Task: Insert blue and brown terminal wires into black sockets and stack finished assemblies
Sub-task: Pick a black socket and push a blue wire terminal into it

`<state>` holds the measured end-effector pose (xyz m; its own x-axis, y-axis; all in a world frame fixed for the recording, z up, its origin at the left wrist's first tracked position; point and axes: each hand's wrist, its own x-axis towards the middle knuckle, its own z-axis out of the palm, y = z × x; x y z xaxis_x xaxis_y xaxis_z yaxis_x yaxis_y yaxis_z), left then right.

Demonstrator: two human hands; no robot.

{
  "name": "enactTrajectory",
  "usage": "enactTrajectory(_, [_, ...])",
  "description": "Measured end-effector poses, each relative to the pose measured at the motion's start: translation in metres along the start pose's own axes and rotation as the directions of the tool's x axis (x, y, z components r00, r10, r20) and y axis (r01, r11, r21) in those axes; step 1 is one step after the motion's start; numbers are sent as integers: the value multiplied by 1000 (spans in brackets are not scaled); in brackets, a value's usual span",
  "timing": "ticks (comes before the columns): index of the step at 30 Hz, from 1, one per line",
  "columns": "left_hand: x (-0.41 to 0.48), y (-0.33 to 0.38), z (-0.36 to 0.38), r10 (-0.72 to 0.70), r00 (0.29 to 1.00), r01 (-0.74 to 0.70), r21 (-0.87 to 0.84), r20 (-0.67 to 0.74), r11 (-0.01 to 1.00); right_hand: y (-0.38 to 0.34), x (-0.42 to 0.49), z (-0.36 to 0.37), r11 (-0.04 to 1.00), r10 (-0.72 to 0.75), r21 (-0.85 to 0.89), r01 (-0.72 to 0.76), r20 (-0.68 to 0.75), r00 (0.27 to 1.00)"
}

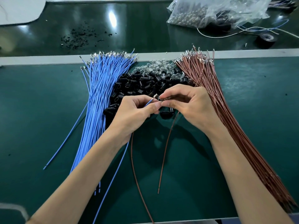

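Centre of the desk (40, 110), above the near edge of the socket heap: both hands meet fingertip to fingertip, raised off the surface.
Left hand (137, 110): fingers curled, thumb and forefinger pinching a blue wire (149, 102) just behind its metal terminal; the terminal points up and right toward the other hand.
Blue wire's tail: passes under the left wrist and runs down toward the near desk edge.
Right hand (186, 104): thumb and forefinger pinch a small dark piece (159, 98), mostly hidden by the fingertips; other fingers curled behind.
Brown wire (166, 147): hangs from beneath the right hand, its free end lying on the desk.
Second brown wire (134, 167): emerges below the left hand and curves to the near edge.
Black sockets (142, 84): loose heap between the two bundles, directly behind the hands.
Clear bulbs (158, 65): piled at the far side of the heap, touching it.
Blue bundle (100, 94): fanned out left of the sockets, terminals at the far end.
Brown bundle (226, 110): fanned out right of the sockets, terminals at the far end.
Stray blue strand (68, 136): lies apart, left of the blue bundle.
Far desk: plastic bag (210, 10), tape roll (266, 39), black scraps (80, 38).
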<state>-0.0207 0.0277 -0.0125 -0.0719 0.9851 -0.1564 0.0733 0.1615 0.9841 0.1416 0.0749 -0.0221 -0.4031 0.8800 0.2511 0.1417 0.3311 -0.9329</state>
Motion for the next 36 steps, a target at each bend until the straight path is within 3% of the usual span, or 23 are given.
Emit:
enactTrajectory(10, [1,2,-2,-6,1000,7,-42,20,999,-1,0,3,991,-71,-119,65,-46,996])
enactTrajectory(36, [0,1,-4,-47,998,48,-18,53,999,1,-1,3,992,-84,-92,84,2,996])
